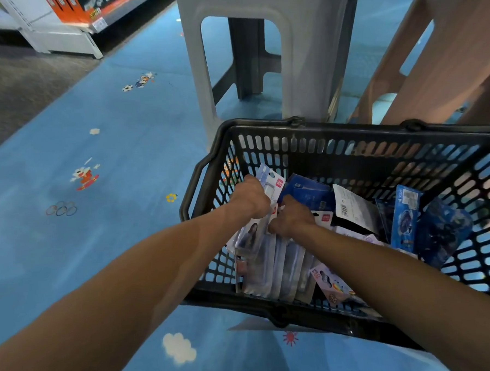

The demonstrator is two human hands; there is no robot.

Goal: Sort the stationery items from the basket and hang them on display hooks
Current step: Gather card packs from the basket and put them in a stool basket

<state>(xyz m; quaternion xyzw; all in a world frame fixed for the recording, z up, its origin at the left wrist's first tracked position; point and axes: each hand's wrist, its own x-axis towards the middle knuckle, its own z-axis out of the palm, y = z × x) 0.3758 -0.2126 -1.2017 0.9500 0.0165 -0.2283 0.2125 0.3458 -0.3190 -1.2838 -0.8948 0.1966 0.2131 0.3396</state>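
Together, both hands work inside the black shopping basket (348, 130), lower right of centre.

Left hand (250, 196) grips the top of a stack of pale carded packets (270, 257) standing along the basket's left wall. Just beside it, the right hand (292, 218) curls down onto the same stack, but I cannot tell whether it pinches a card. Dark blue boxes (309, 193) lie just above the hands and blue packets (404, 219) further right. A grey plastic stool (302, 54) stands behind the basket on the blue patterned floor (113, 234).

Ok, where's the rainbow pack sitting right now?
Head view: the rainbow pack lies inside the black basket against its near wall, just right of the upright clear packs.
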